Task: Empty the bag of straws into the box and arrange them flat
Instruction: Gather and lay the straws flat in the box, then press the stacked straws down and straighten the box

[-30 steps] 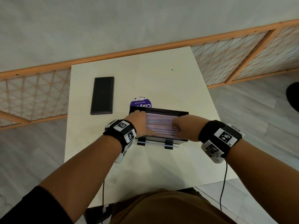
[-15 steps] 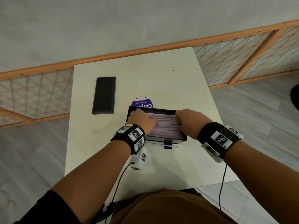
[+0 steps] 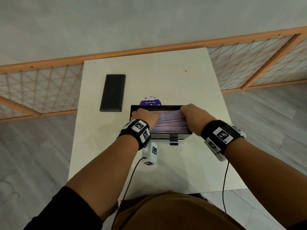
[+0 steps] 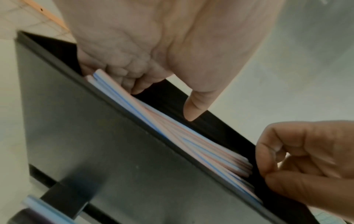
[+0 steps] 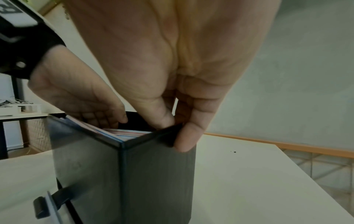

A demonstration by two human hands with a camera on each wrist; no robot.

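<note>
A black box (image 3: 171, 135) stands on the white table (image 3: 166, 77), filled with pink and blue straws (image 3: 169, 123) lying roughly flat, slightly fanned. My left hand (image 3: 144, 115) reaches into the box's left end, its fingertips (image 4: 134, 87) pressing on the straw (image 4: 172, 130) ends, thumb straight. At the right end, my right hand (image 3: 194, 117) pinches the box (image 5: 153, 174) wall, thumb inside and fingers (image 5: 184, 141) outside. The purple-labelled bag (image 3: 150, 102) lies behind the box, mostly hidden.
A black lid (image 3: 113, 92) lies flat at the table's back left. A couple of loose straws (image 3: 166, 142) lie outside the box's front by a black tab (image 3: 173, 141). A wooden lattice screen (image 3: 249, 63) runs behind the table.
Both hands have slid apart from over the middle of the straws to the box's two ends. More of the straw layer shows between them.
</note>
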